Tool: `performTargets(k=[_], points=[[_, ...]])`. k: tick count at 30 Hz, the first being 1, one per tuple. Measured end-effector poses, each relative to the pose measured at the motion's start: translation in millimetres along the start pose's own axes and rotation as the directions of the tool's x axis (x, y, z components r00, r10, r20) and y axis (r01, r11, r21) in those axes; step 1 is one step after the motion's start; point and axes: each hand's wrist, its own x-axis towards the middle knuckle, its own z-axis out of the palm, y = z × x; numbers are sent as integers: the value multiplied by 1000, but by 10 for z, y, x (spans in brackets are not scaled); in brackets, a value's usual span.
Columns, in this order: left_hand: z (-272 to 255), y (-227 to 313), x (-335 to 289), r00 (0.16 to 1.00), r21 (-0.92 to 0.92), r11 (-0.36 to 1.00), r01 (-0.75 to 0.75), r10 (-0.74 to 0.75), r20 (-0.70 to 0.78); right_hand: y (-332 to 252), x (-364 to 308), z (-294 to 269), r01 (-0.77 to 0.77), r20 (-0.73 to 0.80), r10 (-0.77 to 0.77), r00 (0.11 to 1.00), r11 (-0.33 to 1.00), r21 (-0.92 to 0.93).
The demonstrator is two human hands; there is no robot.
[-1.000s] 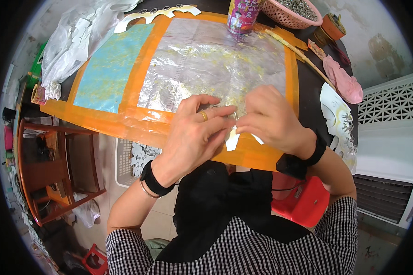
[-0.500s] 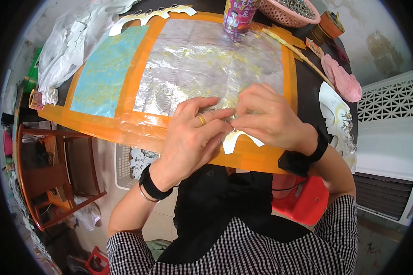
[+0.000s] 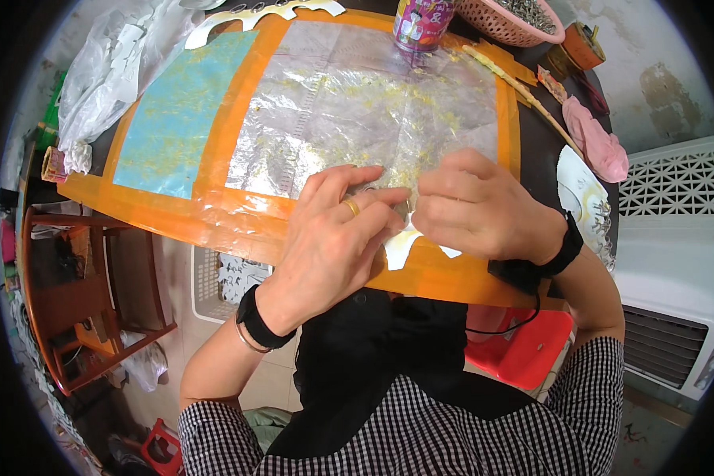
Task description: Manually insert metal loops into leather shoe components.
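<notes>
A white scalloped card [image 3: 401, 247] lies near the front edge of the orange-taped work surface, partly covered by my fingers. My left hand [image 3: 337, 226] is closed on the card's left part, its index finger stretched across toward the right hand. Fingers curled in a pinch, my right hand [image 3: 484, 208] meets the card's upper right; what sits in its fingertips is hidden. Between the two hands a small shiny metal ring [image 3: 407, 208] partly shows. Yellow smears mark the card and the clear plastic sheet [image 3: 293, 131] beneath the hands.
A purple printed cup [image 3: 420, 28] and a pink basket [image 3: 504, 22] of metal pieces stand at the back. At right lie a yellow-tipped stick [image 3: 523, 91], a pink bag [image 3: 591, 139] and a white card with metal parts [image 3: 581, 190]. A plastic bag [image 3: 111, 71] fills the far left.
My right hand has turned and shifted slightly right and down, covering more of the card's right part. The left hand keeps nearly the same hold. The whole view has shifted slightly.
</notes>
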Motion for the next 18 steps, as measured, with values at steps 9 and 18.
performTargets(k=[9,18], points=[[-47,28,33,996,79,995,-62,56,75,-32,-16,47,-58,-78,55,995,998,-33],[-37,59,-3,993,187,975,-119,114,35,-58,3,-42,-64,63,63,996,998,21]])
